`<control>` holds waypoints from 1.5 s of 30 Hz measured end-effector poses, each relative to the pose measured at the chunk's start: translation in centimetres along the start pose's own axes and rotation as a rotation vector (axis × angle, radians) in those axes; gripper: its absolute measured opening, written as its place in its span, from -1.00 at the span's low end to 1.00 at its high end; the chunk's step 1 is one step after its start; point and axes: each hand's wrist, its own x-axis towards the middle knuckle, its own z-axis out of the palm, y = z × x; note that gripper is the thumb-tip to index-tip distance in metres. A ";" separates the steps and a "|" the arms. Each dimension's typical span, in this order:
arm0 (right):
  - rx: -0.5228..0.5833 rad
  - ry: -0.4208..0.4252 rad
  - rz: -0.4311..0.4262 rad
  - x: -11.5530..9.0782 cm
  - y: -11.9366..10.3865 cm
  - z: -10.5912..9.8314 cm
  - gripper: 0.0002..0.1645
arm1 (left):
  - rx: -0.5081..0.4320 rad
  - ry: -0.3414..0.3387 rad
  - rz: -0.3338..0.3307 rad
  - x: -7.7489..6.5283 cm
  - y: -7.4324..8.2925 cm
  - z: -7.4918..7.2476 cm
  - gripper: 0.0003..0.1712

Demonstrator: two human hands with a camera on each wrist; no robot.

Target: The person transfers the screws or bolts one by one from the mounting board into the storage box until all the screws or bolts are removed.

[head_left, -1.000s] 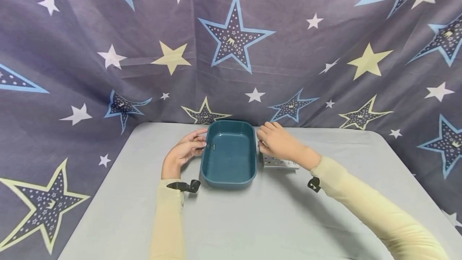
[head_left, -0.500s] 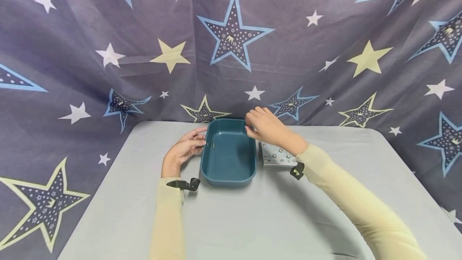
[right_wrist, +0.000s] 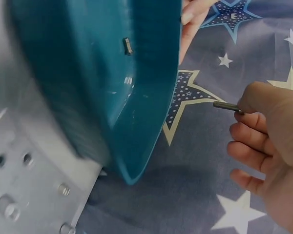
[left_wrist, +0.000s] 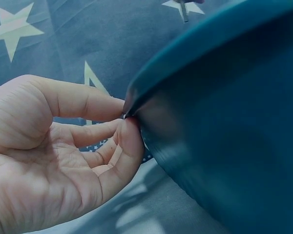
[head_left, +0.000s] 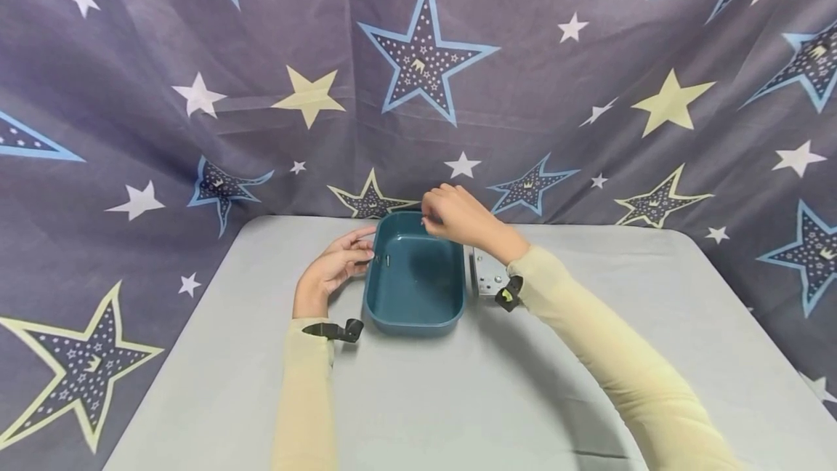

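Observation:
A deep teal plastic box (head_left: 413, 289) stands on the table. My left hand (head_left: 336, 267) holds its left edge; in the left wrist view the thumb and forefinger (left_wrist: 83, 100) meet at the rim. Over the box's far right part, my right hand (head_left: 461, 216) pinches a thin metal screw (right_wrist: 225, 106) between thumb and fingers, its threaded end sticking out. A second small screw (right_wrist: 128, 46) lies inside the box, towards its left wall in the head view.
A silver metal plate (head_left: 487, 271) with holes and several studs stands just right of the box, partly hidden by my right forearm. The grey-covered table (head_left: 405, 405) ends at a star-patterned curtain (head_left: 261, 42) behind.
My right hand has moved left and up, from over the metal plate to above the box, showing then covering parts of the plate. The left hand stays at the box.

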 end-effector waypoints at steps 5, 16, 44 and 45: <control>0.051 -0.039 0.019 1.3 -0.3 0.2 -0.95 | 0.005 0.014 -0.013 -0.1 0.2 0.2 -0.23; 0.025 -0.119 0.019 3.6 -0.8 2.5 -0.67 | 0.025 0.016 -0.009 -0.1 0.2 0.1 -0.24; 0.051 -0.395 0.155 5.4 -2.1 7.1 -0.64 | 0.024 0.020 -0.009 0.0 0.2 0.1 -0.21; 0.051 -0.400 0.160 5.3 -2.1 7.2 -0.67 | 0.021 0.015 -0.008 0.0 0.2 0.1 -0.21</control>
